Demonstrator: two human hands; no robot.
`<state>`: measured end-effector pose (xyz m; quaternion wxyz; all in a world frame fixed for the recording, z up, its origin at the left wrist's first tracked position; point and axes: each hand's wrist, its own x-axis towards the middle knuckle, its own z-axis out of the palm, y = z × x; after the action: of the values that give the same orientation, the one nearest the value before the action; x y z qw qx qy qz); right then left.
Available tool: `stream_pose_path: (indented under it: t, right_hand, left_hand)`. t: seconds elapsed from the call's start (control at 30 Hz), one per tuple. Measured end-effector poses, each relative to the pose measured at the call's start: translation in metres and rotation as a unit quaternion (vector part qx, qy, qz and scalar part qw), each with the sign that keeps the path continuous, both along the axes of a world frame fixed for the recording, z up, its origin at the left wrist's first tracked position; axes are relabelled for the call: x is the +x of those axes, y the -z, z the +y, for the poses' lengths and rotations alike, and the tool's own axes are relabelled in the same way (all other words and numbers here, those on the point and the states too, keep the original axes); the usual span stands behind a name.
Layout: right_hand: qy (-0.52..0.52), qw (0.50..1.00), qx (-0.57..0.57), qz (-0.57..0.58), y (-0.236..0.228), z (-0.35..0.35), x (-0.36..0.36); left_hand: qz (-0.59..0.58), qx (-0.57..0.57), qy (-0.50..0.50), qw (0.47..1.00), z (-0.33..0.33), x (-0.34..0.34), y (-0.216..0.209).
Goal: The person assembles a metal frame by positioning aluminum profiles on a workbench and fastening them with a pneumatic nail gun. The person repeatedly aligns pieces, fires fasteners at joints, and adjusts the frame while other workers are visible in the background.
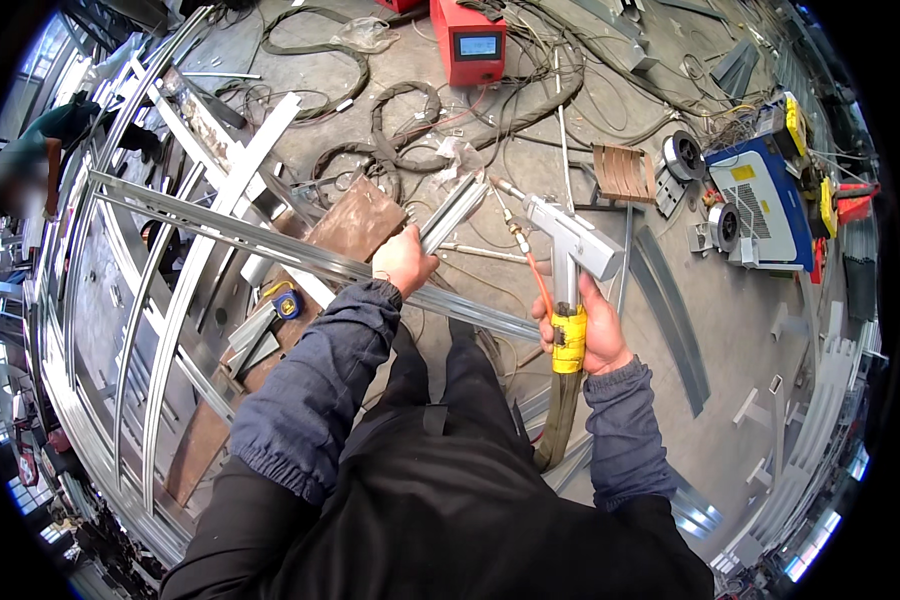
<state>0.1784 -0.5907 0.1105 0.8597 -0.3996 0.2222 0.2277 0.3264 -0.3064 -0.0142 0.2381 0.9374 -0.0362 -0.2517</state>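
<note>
My left hand [402,262] is closed around the near end of a short silver metal channel [454,213], which points away and to the right. In my right hand [602,332] is a grey handheld welding gun [578,242], its grip wrapped in yellow tape [568,340]. The gun's nozzle points up and left, close to the channel's far end; whether they touch I cannot tell. A thick sheathed hose [562,415] hangs from the grip, and an orange tube [542,285] runs beside it. Under my left wrist passes a long metal profile [270,243].
A rusty brown plate [358,215] and a blue tape measure [287,303] lie left of me, among metal frames. Ahead, coiled cables [405,125] cover the floor near a red machine [473,45]. A blue-white machine [760,200] and wire spools [683,155] stand right. Another person [45,145] bends at far left.
</note>
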Motion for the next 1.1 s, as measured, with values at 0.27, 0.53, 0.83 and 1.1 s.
stream_pose_path:
  t: [0.27,0.53,0.83,1.1]
  right_hand:
    - [0.072,0.994,0.073,0.034,0.027,0.032,-0.003]
    - [0.096,0.993,0.073,0.020,0.030,0.052,-0.013]
    - [0.100,0.992,0.077,0.021,0.034,0.066,-0.012]
    - [0.106,0.990,0.086,0.024,0.044,0.070,-0.012]
  left_hand:
    - [-0.028,-0.008,0.022,0.999,0.003,-0.001,0.011]
    - [-0.045,-0.005,0.032,0.998,0.004,-0.004,0.011]
    - [-0.032,0.011,0.023,0.999,-0.002,-0.002,0.007]
    - [-0.026,0.055,0.027,0.998,-0.008,-0.001,0.006]
